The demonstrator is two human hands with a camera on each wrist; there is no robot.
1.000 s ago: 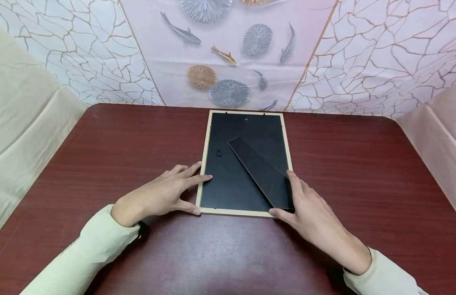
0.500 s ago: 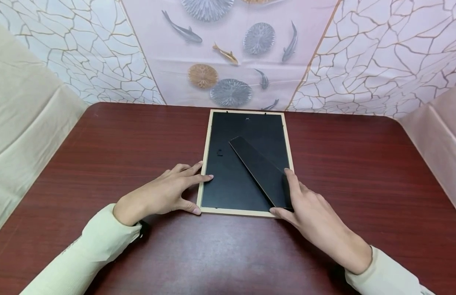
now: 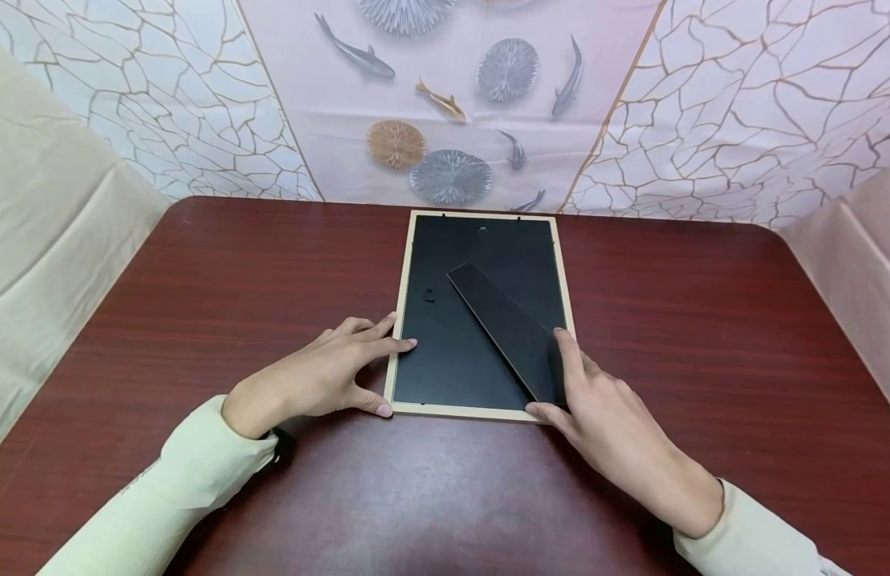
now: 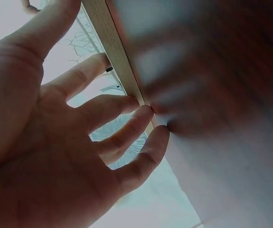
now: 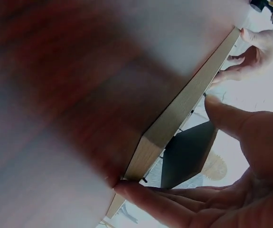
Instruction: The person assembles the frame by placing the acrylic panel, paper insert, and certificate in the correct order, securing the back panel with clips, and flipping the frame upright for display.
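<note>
A picture frame with a light wood border lies face down on the table, its black backing upward. A black easel stand slants across the backing, its narrow end toward the middle. My left hand rests at the frame's left side, fingers spread, thumb at the near left corner and a fingertip on the backing. My right hand holds the stand's wide end at the near right corner, between thumb and index finger. In the right wrist view, other right-hand fingers touch the frame's outer edge.
The dark red wood table extends to both sides of the frame. A patterned cloth with fish and round motifs hangs behind its far edge, close to the frame's top. Plain pale cloth hangs at the left.
My right index fingertip has shifted slightly inward, from the frame's right edge onto the stand. The left hand stays in place. The head view has tilted a little.
</note>
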